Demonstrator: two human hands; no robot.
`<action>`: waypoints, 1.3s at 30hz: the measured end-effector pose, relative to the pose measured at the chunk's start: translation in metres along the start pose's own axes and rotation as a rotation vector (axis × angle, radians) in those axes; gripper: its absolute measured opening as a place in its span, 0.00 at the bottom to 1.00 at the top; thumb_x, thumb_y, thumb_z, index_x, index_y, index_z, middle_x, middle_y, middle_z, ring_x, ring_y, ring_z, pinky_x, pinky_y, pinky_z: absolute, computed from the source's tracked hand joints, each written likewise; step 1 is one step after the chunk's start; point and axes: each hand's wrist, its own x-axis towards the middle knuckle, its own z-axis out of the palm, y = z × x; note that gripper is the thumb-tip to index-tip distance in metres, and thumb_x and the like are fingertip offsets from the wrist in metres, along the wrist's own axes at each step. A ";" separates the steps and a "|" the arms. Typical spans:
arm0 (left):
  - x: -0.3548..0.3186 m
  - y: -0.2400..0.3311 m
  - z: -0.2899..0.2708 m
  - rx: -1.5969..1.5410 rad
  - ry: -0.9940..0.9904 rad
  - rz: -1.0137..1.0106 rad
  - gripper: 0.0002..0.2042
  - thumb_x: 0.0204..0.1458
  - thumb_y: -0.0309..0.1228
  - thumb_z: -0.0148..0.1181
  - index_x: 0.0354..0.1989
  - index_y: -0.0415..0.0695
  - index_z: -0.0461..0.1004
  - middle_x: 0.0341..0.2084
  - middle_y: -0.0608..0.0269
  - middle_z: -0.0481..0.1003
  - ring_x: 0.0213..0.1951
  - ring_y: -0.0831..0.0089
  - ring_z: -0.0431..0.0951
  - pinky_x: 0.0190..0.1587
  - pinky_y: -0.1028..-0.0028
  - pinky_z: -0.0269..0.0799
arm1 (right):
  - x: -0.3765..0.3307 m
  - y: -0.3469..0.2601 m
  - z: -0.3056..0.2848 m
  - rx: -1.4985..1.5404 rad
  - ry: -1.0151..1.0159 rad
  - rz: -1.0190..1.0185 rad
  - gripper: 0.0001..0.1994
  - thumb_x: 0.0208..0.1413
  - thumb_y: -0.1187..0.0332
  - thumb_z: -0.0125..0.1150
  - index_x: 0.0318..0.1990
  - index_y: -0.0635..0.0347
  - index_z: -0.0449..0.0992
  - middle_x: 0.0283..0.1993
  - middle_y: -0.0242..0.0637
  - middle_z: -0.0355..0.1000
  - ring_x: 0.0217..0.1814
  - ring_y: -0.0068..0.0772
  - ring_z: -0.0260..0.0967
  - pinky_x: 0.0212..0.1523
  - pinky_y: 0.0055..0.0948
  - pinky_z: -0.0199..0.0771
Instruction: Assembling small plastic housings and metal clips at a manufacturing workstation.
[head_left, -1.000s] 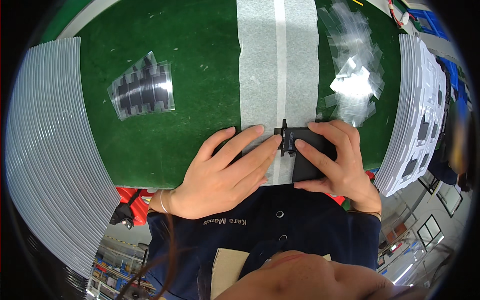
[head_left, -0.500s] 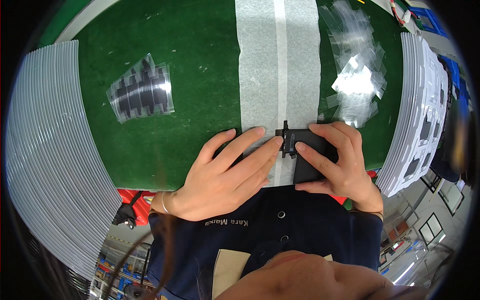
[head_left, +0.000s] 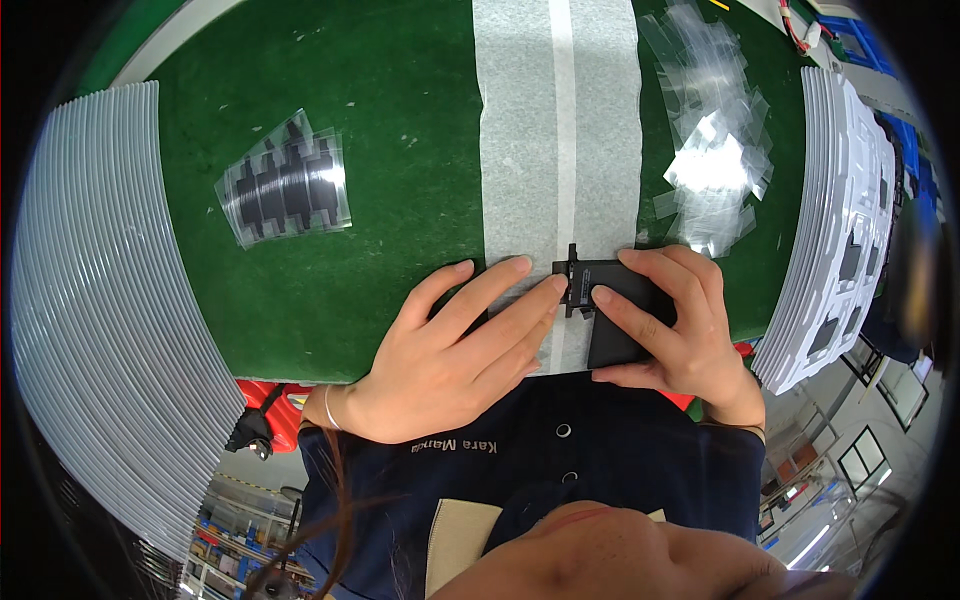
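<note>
A flat black battery pack (head_left: 622,335) lies near the table's front edge, partly over the pale paper strip (head_left: 520,150). My right hand (head_left: 685,320) grips it, with the thumb on its top face and the other fingers around its right side. Along the pack's left end runs a narrow black piece (head_left: 571,282) with small tabs. My left hand (head_left: 465,345) lies with fingers spread, its index fingertip touching that black piece. Something dark shows between the left fingers, mostly hidden. On the left are clear film sheets (head_left: 285,185) carrying black cut-out pieces of tabbed shape.
Loose clear film pieces (head_left: 710,160) lie heaped right of the paper strip on the green tabletop (head_left: 400,120). A stack of ribbed translucent trays (head_left: 110,280) stands at the left edge. White moulded trays (head_left: 840,230) with black items are stacked at the right.
Both hands and the battery pack hold almost the same place. The whole view has shifted very slightly.
</note>
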 end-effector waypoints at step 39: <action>0.009 0.014 0.030 -0.828 0.607 0.103 0.40 0.38 0.21 0.64 0.59 0.43 0.45 0.57 0.37 0.52 0.55 0.51 0.62 0.55 0.60 0.57 | 0.011 -0.021 -0.021 0.516 0.270 0.141 0.09 0.43 0.79 0.61 0.34 0.67 0.70 0.29 0.37 0.66 0.24 0.27 0.67 0.26 0.21 0.67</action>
